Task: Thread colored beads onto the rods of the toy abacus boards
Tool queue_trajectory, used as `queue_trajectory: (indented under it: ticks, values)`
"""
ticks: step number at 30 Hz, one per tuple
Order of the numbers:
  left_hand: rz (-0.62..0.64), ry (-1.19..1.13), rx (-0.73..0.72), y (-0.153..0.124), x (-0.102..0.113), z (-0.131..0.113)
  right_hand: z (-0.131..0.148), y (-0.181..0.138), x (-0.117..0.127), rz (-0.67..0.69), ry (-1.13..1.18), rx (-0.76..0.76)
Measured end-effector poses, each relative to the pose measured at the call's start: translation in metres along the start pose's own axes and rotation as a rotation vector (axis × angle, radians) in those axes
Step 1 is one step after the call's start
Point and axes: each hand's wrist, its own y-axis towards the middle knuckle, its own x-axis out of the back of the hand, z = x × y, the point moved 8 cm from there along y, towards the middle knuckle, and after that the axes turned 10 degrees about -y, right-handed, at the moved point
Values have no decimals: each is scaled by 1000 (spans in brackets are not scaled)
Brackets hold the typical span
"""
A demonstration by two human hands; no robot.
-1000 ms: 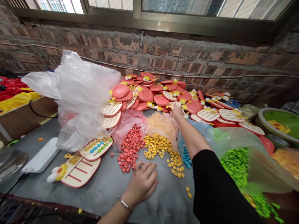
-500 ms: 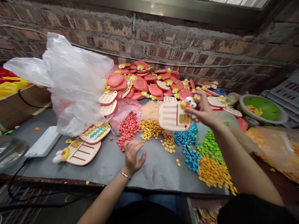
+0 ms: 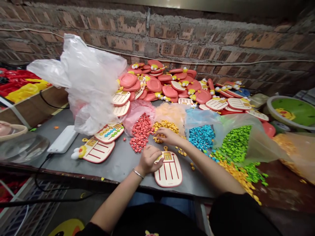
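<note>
Head view: left hand, fingers together, rests on one of three cream boards; right hand curls over yellow pieces, any pinch unclear; grey surface, brick wall beyond.

No readable text, small printed panel on a cream toy board, seemingly too blurred to read

Black top, plain dark fabric as far as visible, with a small coloured print at the bottom frame edge, too cut off to read. Black sleeves end around the elbows, forearms bare. Blue jeans below. Left hand and right hand ungloved. Thin silver chain bracelet sits on the left wrist.
</note>
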Motion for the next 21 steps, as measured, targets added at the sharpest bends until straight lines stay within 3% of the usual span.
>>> queue_trajectory:
  ticks: [6,10,14,16,18,21]
  values:
    - [143,10,34,-6,-15,6,5,54,-37,-89,-401,-41]
    - [255,12,130,1,-14,11,3,50,-32,-155,-316,-63]
    - [501,33,329,-13,-15,9,-4,-2,15,-338,21,-63]
    - [553,71,392,-29,-16,5,-8,-41,34,-409,142,-86]
    - [565,104,406,-47,-19,0,-9,-79,40,-438,195,-129]
    - [579,129,435,-68,-30,0,-7,-117,22,-388,173,-198]
